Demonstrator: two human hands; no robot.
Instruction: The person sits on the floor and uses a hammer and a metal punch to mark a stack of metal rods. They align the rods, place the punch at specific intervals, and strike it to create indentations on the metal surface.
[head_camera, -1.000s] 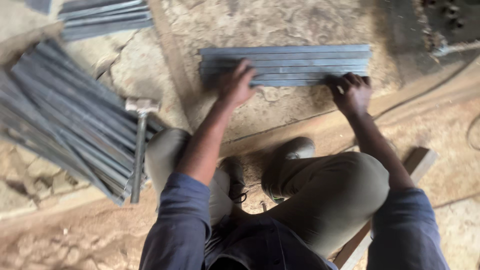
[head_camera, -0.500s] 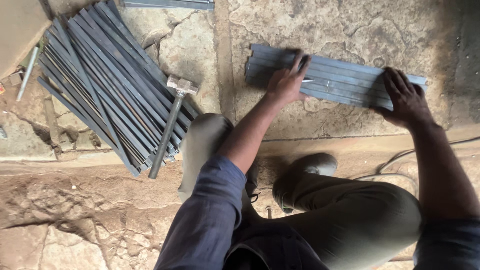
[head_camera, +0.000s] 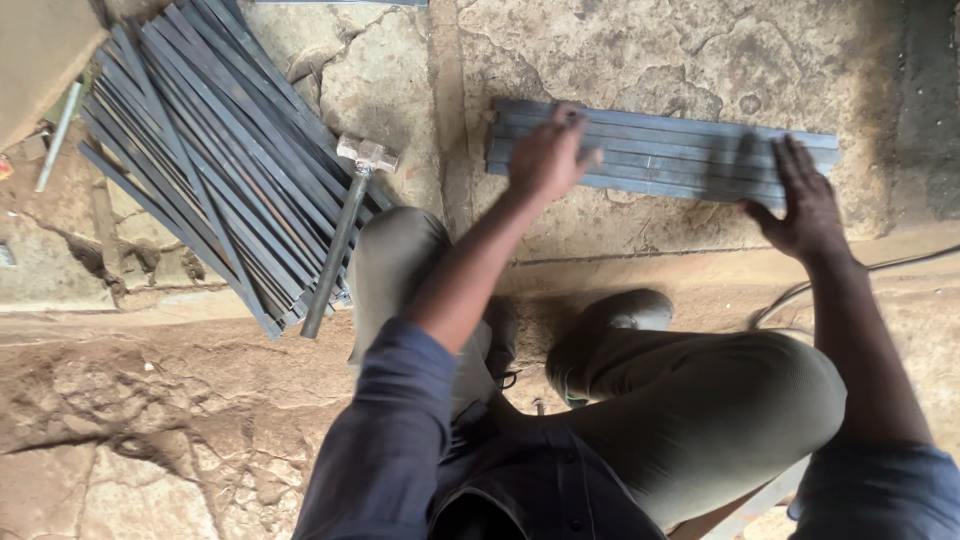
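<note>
A: Where are your hands?

B: Your left hand (head_camera: 548, 155) lies on the left end of the row of grey metal bars (head_camera: 665, 155), which rests flat on the stone floor (head_camera: 700, 50) at about one o'clock from your knees. The fingers are loosely curled and pressed down on top of the bars; the grip is not closed around any one of them.

A: And your other hand?

B: Your right hand (head_camera: 805, 205) sits at the right end of the same row, toward two o'clock. The palm is flat and the fingers are spread wide, resting on the near edge of the bars. Nothing is clasped in it.

A: How do the bars lie?

B: Side by side, touching, their length running left to right, the far right end a little lower in the view.

A: What else is around you?

B: At ten o'clock is a bigger heap of metal strips (head_camera: 210, 150), fanned out loosely. A hammer (head_camera: 345, 225) lies against its right edge, head pointing away from you. Your shoe (head_camera: 610, 325) is planted just below the row.
</note>
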